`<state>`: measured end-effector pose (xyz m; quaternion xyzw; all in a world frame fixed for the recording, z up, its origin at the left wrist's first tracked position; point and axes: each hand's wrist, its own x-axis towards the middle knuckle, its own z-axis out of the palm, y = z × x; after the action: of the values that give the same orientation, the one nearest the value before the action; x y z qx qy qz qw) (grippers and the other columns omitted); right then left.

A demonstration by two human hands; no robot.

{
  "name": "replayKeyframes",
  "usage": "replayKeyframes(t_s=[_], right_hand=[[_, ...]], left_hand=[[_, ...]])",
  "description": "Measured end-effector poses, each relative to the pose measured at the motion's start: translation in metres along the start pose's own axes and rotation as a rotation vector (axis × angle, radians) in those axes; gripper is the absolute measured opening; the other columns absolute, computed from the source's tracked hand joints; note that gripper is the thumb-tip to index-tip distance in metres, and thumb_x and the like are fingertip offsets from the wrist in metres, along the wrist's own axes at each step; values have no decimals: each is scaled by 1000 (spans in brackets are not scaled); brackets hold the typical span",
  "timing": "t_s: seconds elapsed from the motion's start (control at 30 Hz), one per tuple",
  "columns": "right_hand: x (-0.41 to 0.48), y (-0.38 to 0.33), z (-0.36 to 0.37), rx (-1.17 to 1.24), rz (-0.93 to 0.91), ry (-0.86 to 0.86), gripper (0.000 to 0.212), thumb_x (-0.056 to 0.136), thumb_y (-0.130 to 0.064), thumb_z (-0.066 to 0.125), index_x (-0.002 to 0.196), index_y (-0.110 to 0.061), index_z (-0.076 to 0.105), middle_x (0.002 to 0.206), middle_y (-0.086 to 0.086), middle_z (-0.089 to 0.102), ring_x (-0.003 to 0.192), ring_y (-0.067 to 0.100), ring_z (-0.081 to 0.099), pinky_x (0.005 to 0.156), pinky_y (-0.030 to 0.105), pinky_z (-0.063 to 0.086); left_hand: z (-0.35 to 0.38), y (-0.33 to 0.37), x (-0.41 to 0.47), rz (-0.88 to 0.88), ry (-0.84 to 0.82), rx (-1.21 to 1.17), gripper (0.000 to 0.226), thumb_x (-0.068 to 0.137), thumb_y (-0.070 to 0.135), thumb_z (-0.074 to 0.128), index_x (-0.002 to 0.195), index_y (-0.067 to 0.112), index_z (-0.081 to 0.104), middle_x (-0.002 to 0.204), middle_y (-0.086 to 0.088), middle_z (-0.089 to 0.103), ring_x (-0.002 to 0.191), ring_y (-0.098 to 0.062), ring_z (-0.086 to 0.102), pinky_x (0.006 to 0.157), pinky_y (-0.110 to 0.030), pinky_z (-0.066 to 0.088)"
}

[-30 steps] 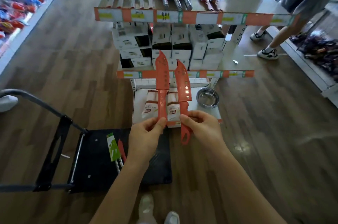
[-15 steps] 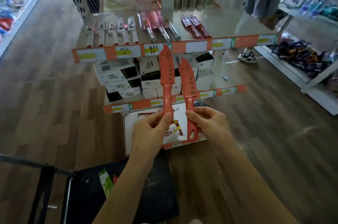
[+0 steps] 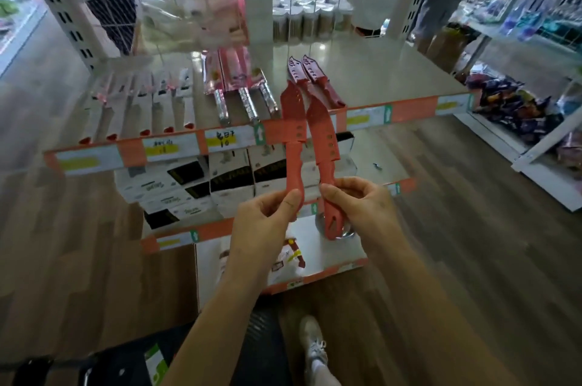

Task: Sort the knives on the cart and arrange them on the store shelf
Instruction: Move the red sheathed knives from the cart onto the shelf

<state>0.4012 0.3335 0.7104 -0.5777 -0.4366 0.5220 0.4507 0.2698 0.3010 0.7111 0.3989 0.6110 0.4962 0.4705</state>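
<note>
My left hand (image 3: pixel 263 225) pinches the handle of a red sheathed knife (image 3: pixel 294 137), its blade pointing up at the top shelf (image 3: pixel 393 80). My right hand (image 3: pixel 362 206) grips a second red knife (image 3: pixel 324 140) right beside the first. Two darker red knives (image 3: pixel 310 77) lie on the shelf just beyond the held blade tips. Left of them lie silver-handled knives in pink packs (image 3: pixel 242 93) and a row of knives in white packs (image 3: pixel 141 105). The black cart (image 3: pixel 126 366) sits at the bottom left with a green-packaged knife (image 3: pixel 156 363) on it.
White boxes (image 3: pixel 189 184) fill the middle shelf and a steel bowl (image 3: pixel 338 229) sits on the lowest one, behind my right hand. A person stands behind the shelf at the upper right. A snack shelf (image 3: pixel 519 115) lines the right aisle. My shoe (image 3: pixel 311 341) is on the wood floor.
Both hands have carried the two red knives up and forward, so their tips now reach the top shelf's front edge. My view has lifted and the cart has slid down out of frame.
</note>
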Motion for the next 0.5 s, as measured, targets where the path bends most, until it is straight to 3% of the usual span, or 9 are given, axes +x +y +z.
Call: replayKeyframes(t_s=[0.17, 0.3, 0.4, 0.5], right_hand=[[77, -24, -16, -47, -19, 40, 15, 74, -19, 76, 85, -12, 67, 76, 2, 72, 66, 12, 69, 64, 23, 57], [140, -48, -32, -206, -90, 42, 15, 72, -21, 78, 71, -23, 63, 71, -2, 69, 69, 14, 67, 74, 29, 55], [176, -65, -41, -331, -98, 1, 18, 76, -19, 74, 66, -19, 59, 45, -1, 61, 40, 8, 57, 58, 22, 49], [204, -75, -47, -501, -100, -6, 13, 76, -20, 71, 69, -17, 61, 38, -6, 57, 33, -3, 52, 43, 5, 39]], left_hand=[[34, 25, 51, 30, 54, -10, 10, 84, 29, 63, 74, 31, 64, 70, 13, 66, 58, 10, 60, 50, -2, 43], [58, 44, 89, 55, 70, -9, 15, 84, 29, 62, 71, 35, 61, 69, 15, 66, 57, 11, 59, 51, -2, 44], [75, 53, 114, 9, 97, -37, 10, 83, 29, 62, 74, 31, 61, 71, 12, 66, 60, 6, 62, 56, -7, 48], [86, 57, 132, -36, 107, -49, 8, 83, 31, 62, 75, 29, 61, 71, 8, 66, 67, 0, 61, 63, -14, 48]])
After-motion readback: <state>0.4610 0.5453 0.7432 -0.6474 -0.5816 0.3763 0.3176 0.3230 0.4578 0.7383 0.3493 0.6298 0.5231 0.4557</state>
